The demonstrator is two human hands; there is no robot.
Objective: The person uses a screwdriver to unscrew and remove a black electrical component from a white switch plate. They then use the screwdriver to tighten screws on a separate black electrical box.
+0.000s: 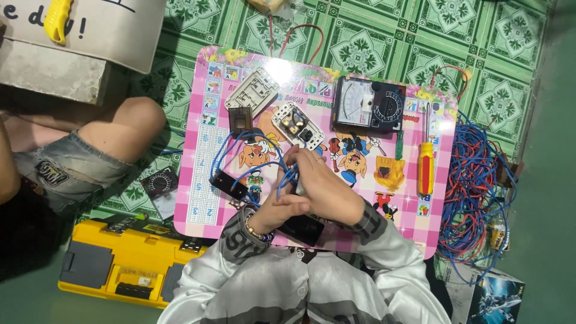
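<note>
Seen from the head camera, both forearms in grey sleeves come up from the bottom edge and meet over the pink cartoon board point(201, 180), where the right hand point(327, 189) arches over with fingers curled shut around a bundle of blue wires point(288, 175), and the left hand point(282, 210), a bracelet at its wrist, tucks under it with fingers folded; what it grips I cannot tell. The wires run left to a black switch module point(228, 185); an analog multimeter point(369, 105) and a red-and-yellow screwdriver point(425, 165) lie further up and right, apart from both hands.
</note>
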